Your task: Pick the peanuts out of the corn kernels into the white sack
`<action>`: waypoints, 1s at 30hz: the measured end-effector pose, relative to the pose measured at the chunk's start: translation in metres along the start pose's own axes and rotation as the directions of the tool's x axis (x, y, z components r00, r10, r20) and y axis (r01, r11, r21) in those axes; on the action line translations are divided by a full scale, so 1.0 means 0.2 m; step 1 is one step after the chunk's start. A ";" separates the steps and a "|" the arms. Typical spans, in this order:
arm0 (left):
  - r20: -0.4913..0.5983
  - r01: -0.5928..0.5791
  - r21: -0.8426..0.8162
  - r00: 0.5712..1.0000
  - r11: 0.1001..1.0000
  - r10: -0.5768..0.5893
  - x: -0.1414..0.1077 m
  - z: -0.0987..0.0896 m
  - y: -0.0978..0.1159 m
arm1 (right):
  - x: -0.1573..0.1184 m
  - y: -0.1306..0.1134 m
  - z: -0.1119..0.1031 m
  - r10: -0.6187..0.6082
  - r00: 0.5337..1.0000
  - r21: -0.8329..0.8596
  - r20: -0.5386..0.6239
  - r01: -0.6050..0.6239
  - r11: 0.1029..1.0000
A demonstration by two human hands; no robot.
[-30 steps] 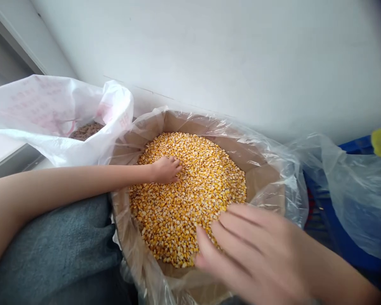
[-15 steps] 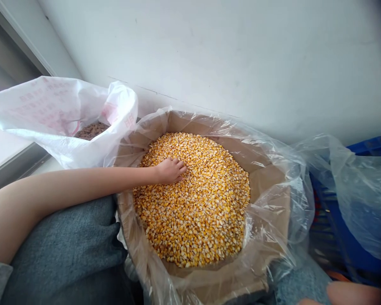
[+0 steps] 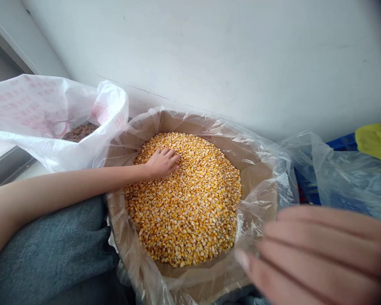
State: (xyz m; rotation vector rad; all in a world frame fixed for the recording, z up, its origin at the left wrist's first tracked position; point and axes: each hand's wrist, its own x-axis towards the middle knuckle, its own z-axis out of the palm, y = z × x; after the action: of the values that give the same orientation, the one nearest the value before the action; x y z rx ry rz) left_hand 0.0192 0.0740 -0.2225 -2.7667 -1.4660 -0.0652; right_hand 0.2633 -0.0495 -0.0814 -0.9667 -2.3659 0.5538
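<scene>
Loose yellow corn kernels (image 3: pixel 193 203) form a broad heap in a cardboard box (image 3: pixel 257 173) lined with a clear plastic bag (image 3: pixel 269 144). On the upper left of the heap rests my left hand (image 3: pixel 162 163), palm down, fingers a little apart and fingertips against the kernels. My right hand (image 3: pixel 320 250) is large and blurred at the lower right, close to the camera and over the box's right side. Its fingers lie side by side, loosely bent, with the thumb apart from them. I see nothing held in it; its palm is hidden.
Left of the box stands an open white woven sack (image 3: pixel 60 148) with brown pellets (image 3: pixel 81 132) inside. A blue crate (image 3: pixel 343 143), a clear plastic bag (image 3: pixel 343 173) and a yellow item (image 3: pixel 376 142) are at the right. A white wall (image 3: pixel 209 55) rises behind.
My right hand has come up from the bottom right corner toward the box. My left hand stays on the corn, its fingers now more in view. The view has shifted slightly right.
</scene>
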 end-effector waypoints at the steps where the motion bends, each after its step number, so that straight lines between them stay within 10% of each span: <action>1: -0.041 0.062 -0.027 0.997 0.998 -0.063 0.01 0.00 -0.02 | 0.10 -0.01 0.00 -0.162 0.985 -0.064 -0.052 0.159 0.985; 3: -0.073 0.225 -0.131 0.969 0.966 -0.236 0.02 0.01 -0.06 | 0.25 0.00 0.03 -0.267 0.932 -0.135 -0.244 0.240 0.961; 5: 0.007 0.429 -0.286 0.895 0.857 -0.446 0.03 0.04 -0.10 | 0.33 0.05 0.09 -0.058 0.957 -0.029 -0.283 0.052 0.998; 9: 0.211 0.657 -0.468 0.732 0.591 -0.647 0.03 0.09 -0.15 | 0.34 0.17 0.22 0.232 0.972 0.196 0.028 -0.233 0.952; 18: 0.241 0.611 -0.670 0.717 0.423 -0.654 0.03 0.07 -0.11 | 0.30 0.08 0.63 -0.106 0.860 0.052 0.500 0.093 0.994; 30: 0.284 0.594 -0.753 0.682 0.284 -0.674 0.04 0.08 -0.05 | 0.34 0.00 1.02 -0.242 0.791 0.025 0.562 0.276 0.961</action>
State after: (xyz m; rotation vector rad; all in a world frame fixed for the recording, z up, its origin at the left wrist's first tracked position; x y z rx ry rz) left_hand 0.0157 0.0873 -0.2377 -2.2146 -3.0293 -1.1353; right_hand 0.0993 -0.0340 -0.2197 -0.5176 -2.9922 0.7400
